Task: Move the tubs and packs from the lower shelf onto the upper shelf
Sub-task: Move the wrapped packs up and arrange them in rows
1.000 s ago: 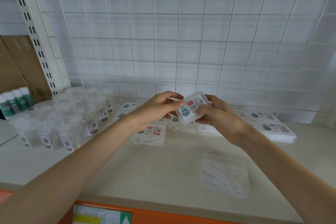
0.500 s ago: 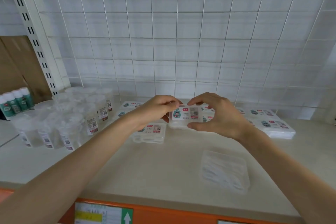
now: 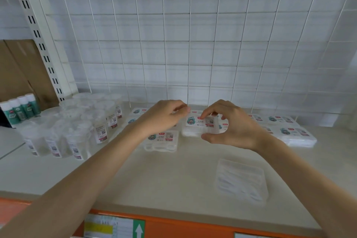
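A tag (image 3: 108, 228) on the orange shelf edge (image 3: 183, 229) bore a white arrow, its writing unreadable; farther in, our right hand (image 3: 231, 125) pinched the pack (image 3: 193, 130) between forefinger and thumb, flat on the shelf (image 3: 154, 179); our left hand (image 3: 162, 119) curled loosely beside it, empty; the pack's label (image 3: 199, 121) showed a cartoon and barcode, text blurred.

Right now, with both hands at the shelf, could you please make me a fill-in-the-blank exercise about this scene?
1. The clear round plastic tubs stand on the ___ side of the beige shelf.
2. The right hand touches a small clear plastic pack bearing a white ___.
3. The shelf's front edge strip is ___.
Missing words: left; label; orange.
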